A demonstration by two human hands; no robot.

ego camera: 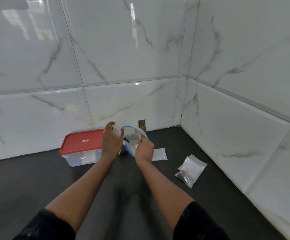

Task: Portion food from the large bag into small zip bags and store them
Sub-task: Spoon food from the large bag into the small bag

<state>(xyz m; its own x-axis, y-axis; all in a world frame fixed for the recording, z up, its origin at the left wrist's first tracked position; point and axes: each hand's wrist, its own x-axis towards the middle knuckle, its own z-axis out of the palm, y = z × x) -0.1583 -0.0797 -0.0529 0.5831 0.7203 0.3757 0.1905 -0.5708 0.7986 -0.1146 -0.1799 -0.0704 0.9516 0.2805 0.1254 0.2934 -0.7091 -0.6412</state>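
Red-lidded box [82, 146] left, flat bag [159, 154] beside large bag [131, 135], filled bags [191, 170] right

One view only, worn on the head; it looks forward and down across the dark counter [37, 187] to the far tiled wall [123, 58] and the far-right corner; wide-angled; left hand [111, 144] and right hand [144, 151] sit mid-frame, forearms outstretched.

hands [111, 144] [144, 151] 2 | large bag [132, 135] 1 | box [82, 148] 1 | empty small bag [159, 154] 1 | filled small bags [192, 165] 2
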